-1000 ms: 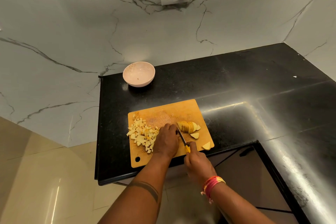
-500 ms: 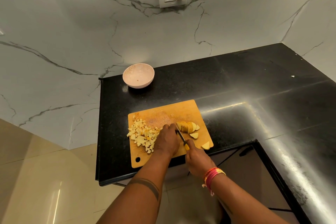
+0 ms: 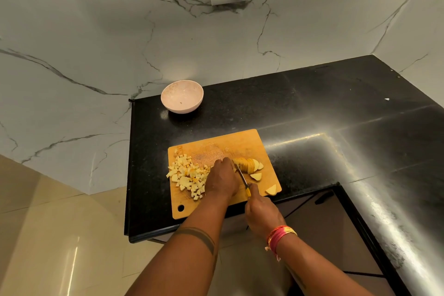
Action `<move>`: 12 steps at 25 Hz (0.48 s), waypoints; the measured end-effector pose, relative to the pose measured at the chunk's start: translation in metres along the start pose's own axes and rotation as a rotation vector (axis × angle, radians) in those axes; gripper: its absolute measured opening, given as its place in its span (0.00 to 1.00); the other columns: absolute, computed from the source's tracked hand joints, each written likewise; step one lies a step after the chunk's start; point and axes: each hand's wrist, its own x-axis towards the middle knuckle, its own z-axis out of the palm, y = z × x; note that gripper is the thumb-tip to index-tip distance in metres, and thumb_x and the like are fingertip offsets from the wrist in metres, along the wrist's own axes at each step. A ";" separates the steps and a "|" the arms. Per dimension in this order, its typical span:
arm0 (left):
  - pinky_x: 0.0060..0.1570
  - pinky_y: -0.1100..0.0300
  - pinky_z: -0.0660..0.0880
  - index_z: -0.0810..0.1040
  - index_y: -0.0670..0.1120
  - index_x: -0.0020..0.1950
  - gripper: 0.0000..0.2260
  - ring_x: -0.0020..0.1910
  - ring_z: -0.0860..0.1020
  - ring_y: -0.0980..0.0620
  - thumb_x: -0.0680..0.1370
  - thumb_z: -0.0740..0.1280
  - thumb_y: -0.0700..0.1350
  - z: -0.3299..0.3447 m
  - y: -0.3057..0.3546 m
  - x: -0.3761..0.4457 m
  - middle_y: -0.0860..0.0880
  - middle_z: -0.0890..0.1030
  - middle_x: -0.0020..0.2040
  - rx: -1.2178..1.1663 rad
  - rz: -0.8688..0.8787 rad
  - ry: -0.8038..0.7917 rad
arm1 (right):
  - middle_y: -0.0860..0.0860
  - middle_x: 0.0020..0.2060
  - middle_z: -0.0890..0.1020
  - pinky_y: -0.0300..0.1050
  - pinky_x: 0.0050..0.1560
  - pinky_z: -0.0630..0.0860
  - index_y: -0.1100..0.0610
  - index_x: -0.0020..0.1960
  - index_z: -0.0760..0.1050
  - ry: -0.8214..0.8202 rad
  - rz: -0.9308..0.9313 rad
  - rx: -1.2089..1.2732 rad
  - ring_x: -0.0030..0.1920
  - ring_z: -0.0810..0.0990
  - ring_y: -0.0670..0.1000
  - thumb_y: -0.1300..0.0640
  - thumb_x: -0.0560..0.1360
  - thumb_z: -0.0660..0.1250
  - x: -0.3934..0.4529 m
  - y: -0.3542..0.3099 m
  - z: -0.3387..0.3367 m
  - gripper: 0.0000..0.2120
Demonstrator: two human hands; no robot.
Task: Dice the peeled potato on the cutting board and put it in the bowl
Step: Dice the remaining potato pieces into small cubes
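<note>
Risk: left hand [image 3: 222, 181] presses palm-down on potato slices [image 3: 247, 165], fingers beside knife [image 3: 242, 177], could get nicked | right hand [image 3: 260, 211] grips handle | diced pile [image 3: 187, 175] left of it; may scatter off board [image 3: 242, 143] | bowl [image 3: 181, 96] well beyond, holds no potato.

sliced potato [image 3: 248, 165] plus diced pile [image 3: 188, 176] on cutting board [image 3: 242, 143]; pink bowl [image 3: 182, 96] behind.
</note>
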 end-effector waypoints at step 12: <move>0.51 0.52 0.76 0.69 0.52 0.67 0.18 0.56 0.75 0.46 0.80 0.67 0.54 0.006 -0.026 -0.017 0.47 0.73 0.59 0.125 0.204 -0.018 | 0.52 0.36 0.77 0.49 0.31 0.69 0.47 0.74 0.58 -0.116 -0.038 0.068 0.33 0.75 0.51 0.53 0.83 0.53 -0.001 0.013 -0.005 0.20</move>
